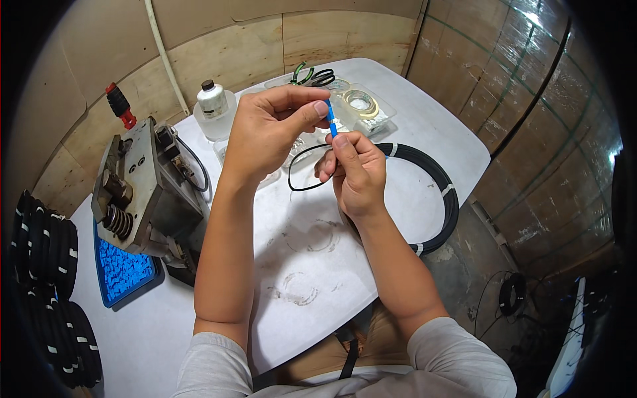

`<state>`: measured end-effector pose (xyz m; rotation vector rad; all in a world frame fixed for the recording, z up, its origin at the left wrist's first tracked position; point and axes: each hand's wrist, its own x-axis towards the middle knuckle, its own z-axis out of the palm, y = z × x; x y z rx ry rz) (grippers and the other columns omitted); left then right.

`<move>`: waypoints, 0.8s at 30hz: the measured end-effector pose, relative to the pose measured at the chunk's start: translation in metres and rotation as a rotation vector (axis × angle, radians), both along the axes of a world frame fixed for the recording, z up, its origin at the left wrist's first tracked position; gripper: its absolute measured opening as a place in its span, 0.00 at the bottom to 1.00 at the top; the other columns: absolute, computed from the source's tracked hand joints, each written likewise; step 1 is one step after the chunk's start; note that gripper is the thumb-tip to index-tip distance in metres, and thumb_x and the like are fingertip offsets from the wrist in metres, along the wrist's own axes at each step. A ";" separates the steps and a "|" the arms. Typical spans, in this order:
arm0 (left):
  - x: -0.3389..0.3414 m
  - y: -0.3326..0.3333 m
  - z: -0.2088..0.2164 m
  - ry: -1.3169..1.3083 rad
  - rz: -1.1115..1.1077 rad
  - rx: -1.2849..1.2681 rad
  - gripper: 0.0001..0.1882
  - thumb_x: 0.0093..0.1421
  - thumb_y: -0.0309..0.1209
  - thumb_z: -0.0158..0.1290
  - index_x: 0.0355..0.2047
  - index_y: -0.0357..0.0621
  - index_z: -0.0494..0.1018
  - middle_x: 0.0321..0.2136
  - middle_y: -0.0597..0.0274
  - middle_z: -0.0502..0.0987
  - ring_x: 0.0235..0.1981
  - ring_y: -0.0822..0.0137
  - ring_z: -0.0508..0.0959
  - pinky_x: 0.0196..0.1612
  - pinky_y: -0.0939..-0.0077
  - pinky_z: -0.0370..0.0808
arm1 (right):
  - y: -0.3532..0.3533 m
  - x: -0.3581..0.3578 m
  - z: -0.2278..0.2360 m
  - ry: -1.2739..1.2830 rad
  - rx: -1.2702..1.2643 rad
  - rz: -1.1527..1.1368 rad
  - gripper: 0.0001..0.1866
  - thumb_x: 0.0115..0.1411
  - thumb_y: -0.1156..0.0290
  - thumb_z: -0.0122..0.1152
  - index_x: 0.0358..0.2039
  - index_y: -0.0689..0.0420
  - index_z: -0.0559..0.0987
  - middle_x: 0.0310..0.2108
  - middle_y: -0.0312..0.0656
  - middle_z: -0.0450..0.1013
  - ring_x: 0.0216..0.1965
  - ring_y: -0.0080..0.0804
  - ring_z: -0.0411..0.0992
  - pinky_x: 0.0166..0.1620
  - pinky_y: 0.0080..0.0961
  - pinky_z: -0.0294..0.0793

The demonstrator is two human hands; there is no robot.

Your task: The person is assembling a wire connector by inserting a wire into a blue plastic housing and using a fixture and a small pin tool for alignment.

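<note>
Above the middle of the table, my left hand (269,132) pinches the upper end of a small blue plastic piece (334,129) between thumb and forefinger. Just below, my right hand (358,174) grips its lower end, fingers closed. A lighter spot shows midway along the piece; whether it is one part or two, I cannot tell. A thin black cable (290,174) loops out to the left from my right hand. Behind my right wrist lies a large coil of black cable (443,174), bound with white tape, and partly hidden by my forearm.
A metal press (149,182) stands left, beside a blue tray (137,290) of small blue pieces. Several taped black coils (50,259) sit at the far left. Farther back are a white bottle (212,101), scissors (323,78), green-handled pliers (302,74) and tape rolls (360,101) in a clear box.
</note>
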<state>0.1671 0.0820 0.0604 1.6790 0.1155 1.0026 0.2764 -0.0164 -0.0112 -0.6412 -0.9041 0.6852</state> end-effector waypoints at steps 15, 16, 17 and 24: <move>0.002 0.005 -0.005 0.050 -0.079 0.016 0.11 0.57 0.27 0.59 0.40 0.34 0.77 0.30 0.60 0.80 0.32 0.74 0.78 0.39 0.80 0.76 | 0.001 -0.001 0.001 0.012 0.040 -0.040 0.11 0.63 0.66 0.58 0.33 0.63 0.75 0.19 0.37 0.69 0.16 0.21 0.68 0.20 0.19 0.71; 0.002 0.004 -0.004 0.048 -0.073 0.016 0.11 0.57 0.27 0.59 0.40 0.35 0.77 0.30 0.61 0.79 0.32 0.74 0.78 0.39 0.80 0.75 | 0.001 -0.001 0.000 0.014 0.035 -0.050 0.11 0.63 0.66 0.58 0.33 0.63 0.75 0.19 0.37 0.69 0.16 0.21 0.68 0.19 0.18 0.71; 0.002 0.003 -0.004 0.047 -0.067 0.015 0.11 0.57 0.26 0.59 0.40 0.35 0.77 0.30 0.61 0.79 0.32 0.74 0.77 0.38 0.80 0.75 | 0.001 -0.002 0.000 0.015 0.030 -0.059 0.12 0.63 0.66 0.58 0.33 0.63 0.75 0.19 0.36 0.69 0.16 0.21 0.68 0.19 0.18 0.70; 0.003 0.003 -0.005 0.006 -0.083 0.012 0.14 0.57 0.27 0.59 0.44 0.36 0.76 0.32 0.63 0.79 0.34 0.76 0.76 0.38 0.81 0.73 | 0.000 -0.002 0.001 0.012 0.000 -0.057 0.13 0.63 0.65 0.58 0.36 0.65 0.76 0.20 0.37 0.70 0.18 0.21 0.68 0.22 0.17 0.69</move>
